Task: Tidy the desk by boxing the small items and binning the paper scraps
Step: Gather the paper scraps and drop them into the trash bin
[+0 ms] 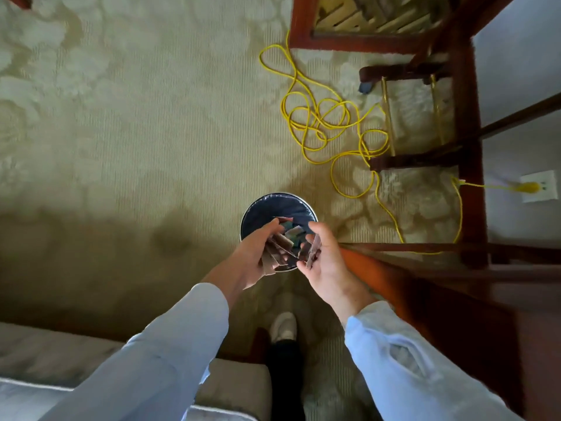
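You're looking straight down on a pale green carpet with a faint floral pattern, shadowed in its lower half. To your right, dark red wooden furniture stands against a white wall. 1 yellow cable runs from a wall outlet and lies in loose loops, and a grey cushioned seat sits at lower left.

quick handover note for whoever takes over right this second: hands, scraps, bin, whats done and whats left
Left hand: grips a bunch of paper scraps right above the bin.
Right hand: pinches a few more scraps, also above the bin.
The bin has a dark liner and stands on the carpet. Some scraps show between the hands, either falling or already inside; hard to tell.
Done: scraps are at the bin.
Left: let go of both handfuls. The box and small items are out of view, so that part can't be judged.
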A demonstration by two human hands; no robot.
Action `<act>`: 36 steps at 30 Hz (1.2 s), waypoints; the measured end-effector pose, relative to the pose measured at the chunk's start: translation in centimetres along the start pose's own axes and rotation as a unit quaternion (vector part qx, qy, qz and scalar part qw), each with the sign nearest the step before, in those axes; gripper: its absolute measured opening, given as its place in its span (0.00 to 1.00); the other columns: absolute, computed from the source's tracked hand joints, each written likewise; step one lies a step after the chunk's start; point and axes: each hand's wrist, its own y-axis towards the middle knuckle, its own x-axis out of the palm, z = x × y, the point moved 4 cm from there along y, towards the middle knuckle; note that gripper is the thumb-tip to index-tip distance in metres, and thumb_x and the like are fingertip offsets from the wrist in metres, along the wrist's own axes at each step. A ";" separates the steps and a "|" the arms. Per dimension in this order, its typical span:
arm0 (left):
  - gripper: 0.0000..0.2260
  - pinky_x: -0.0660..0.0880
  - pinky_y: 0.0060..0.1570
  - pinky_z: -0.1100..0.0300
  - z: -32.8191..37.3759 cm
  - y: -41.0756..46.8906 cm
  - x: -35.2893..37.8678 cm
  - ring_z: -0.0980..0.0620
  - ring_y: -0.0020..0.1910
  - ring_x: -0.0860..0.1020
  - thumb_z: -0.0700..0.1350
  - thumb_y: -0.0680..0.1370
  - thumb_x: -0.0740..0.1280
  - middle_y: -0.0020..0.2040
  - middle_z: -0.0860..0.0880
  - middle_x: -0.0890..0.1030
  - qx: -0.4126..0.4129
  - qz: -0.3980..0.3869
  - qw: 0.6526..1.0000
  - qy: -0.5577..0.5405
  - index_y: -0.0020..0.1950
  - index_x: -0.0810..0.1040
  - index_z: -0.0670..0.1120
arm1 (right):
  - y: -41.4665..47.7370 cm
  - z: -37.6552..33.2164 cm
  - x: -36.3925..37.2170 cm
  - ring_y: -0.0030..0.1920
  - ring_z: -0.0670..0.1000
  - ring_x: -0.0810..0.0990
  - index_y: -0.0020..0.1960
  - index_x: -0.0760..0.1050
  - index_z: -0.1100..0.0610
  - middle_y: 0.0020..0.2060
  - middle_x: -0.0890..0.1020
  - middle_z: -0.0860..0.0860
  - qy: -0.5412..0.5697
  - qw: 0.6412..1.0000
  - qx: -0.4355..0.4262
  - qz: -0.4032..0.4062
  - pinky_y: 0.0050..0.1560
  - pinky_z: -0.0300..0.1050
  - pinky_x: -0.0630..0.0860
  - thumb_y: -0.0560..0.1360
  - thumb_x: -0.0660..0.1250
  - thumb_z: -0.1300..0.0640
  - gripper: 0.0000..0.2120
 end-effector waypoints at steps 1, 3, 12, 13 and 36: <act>0.10 0.77 0.31 0.58 0.0 1.2 -0.3 0.48 0.35 0.79 0.51 0.80 0.64 0.40 0.44 0.81 -0.003 0.001 1.000 0.000 0.46 0.77 0.44 | 1.2 0.1 0.3 0.49 0.50 0.80 0.48 0.76 0.54 0.44 0.80 0.51 -0.013 1.000 -0.005 -0.006 0.57 0.48 0.71 0.74 0.67 0.49 0.09; 0.11 0.76 0.36 0.56 -0.1 3.7 -1.0 0.47 0.39 0.79 0.52 0.79 0.65 0.43 0.43 0.81 -0.005 0.010 1.000 -0.013 0.48 0.78 0.45 | 3.7 0.6 0.9 0.51 0.55 0.79 0.49 0.78 0.53 0.47 0.81 0.54 -0.027 0.999 -0.016 -0.020 0.57 0.49 0.72 0.69 0.69 0.44 0.15; 0.30 0.61 0.69 0.41 -1.1 6.9 -3.0 0.40 0.74 0.61 0.65 0.79 0.55 0.71 0.48 0.68 -0.049 0.032 0.998 -0.038 0.76 0.61 0.49 | 7.0 2.5 1.5 0.48 0.48 0.70 0.45 0.72 0.48 0.41 0.74 0.44 -0.037 0.998 0.037 0.041 0.68 0.51 0.63 0.77 0.61 0.45 0.08; 0.30 0.61 0.71 0.40 -1.4 6.7 -3.1 0.41 0.75 0.61 0.65 0.79 0.55 0.73 0.48 0.67 -0.050 0.035 0.997 -0.040 0.76 0.62 0.50 | 7.0 2.8 1.2 0.53 0.48 0.69 0.46 0.71 0.48 0.42 0.74 0.45 -0.040 0.997 0.038 0.045 0.69 0.51 0.62 0.76 0.61 0.45 0.08; 0.10 0.76 0.49 0.57 -3.7 -22.0 9.5 0.52 0.52 0.80 0.48 0.81 0.62 0.55 0.49 0.81 0.093 -0.121 0.986 0.065 0.59 0.78 0.50 | -26.2 0.1 -6.4 0.41 0.43 0.79 0.51 0.77 0.57 0.44 0.81 0.49 -0.005 0.956 -0.279 0.090 0.47 0.42 0.77 0.75 0.63 0.70 0.11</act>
